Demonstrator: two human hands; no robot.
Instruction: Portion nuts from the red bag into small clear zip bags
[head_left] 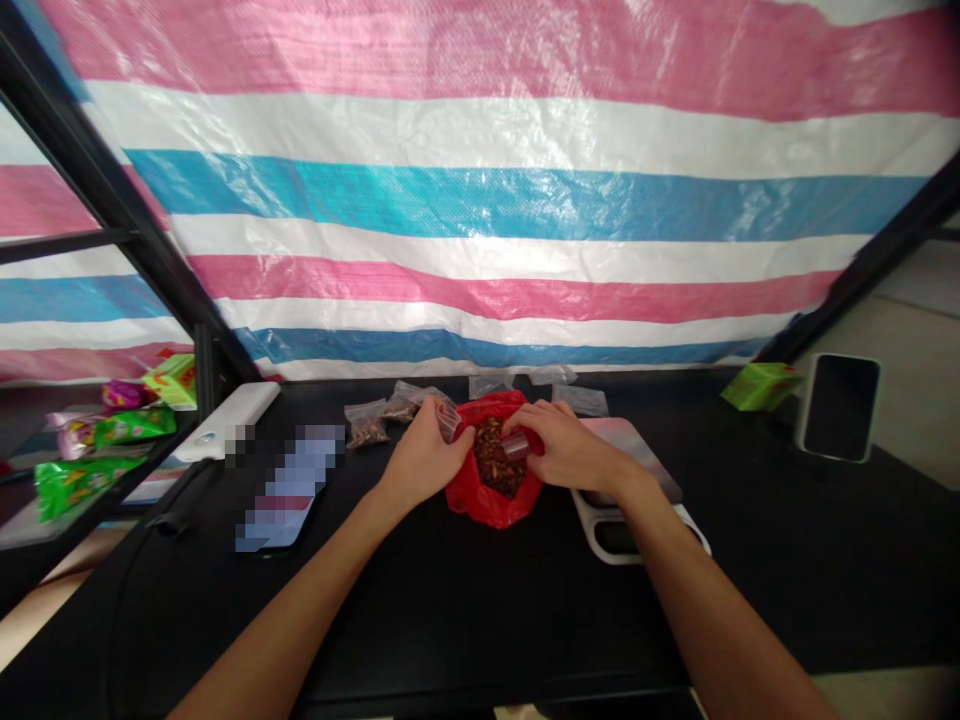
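Note:
A red plastic bag [499, 510] stands wide open on the black table, and loose brown granules [491, 462] that look like seeds or spice bits fill it. My left hand [427, 455] is at the bag's left rim, its fingers closed on a small clear plastic bag [448, 420]. In my right hand [559, 440], over the red bag's right side, is a small clear cup [515, 446], dipping toward the granules. Whether the cup holds any is unclear. Just right of the red bag, partly under my right forearm, lies a kitchen scale [611, 545].
Filled small bags [367, 425] lie behind my left hand, and flat clear bags [581, 400] lie at the back. A phone [292, 500] and a white power strip [232, 415] are left. A green box [761, 386] and an upright white device [838, 408] stand right.

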